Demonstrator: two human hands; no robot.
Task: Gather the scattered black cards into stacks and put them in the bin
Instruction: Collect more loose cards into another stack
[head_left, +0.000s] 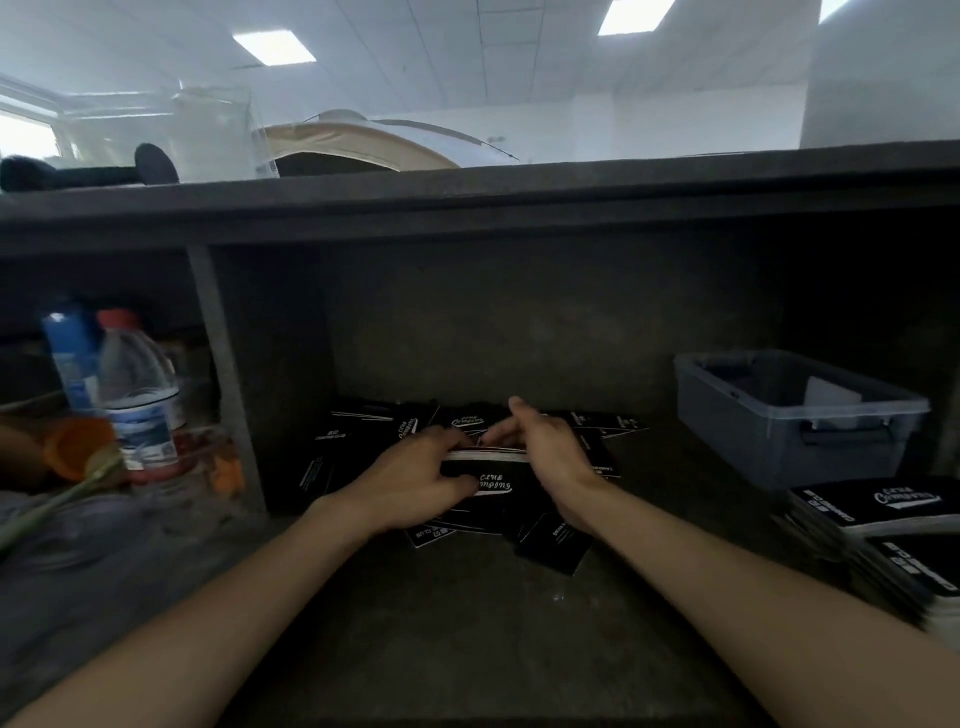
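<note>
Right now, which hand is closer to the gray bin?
The right hand. It is the one on the gray bin side, gripping the card stack; the left hand grips the stack's far side.

Matt black cards (493, 486) (paper, seemingly), translucent grey plastic bin (795, 415).

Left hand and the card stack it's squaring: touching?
Touching. Head view: left hand wraps the near side of the card stack, fingers on its edge; right hand grips the other end.

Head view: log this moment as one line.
hands: left, right squaring card stack | scattered cards remain | bin: right, apart
</note>
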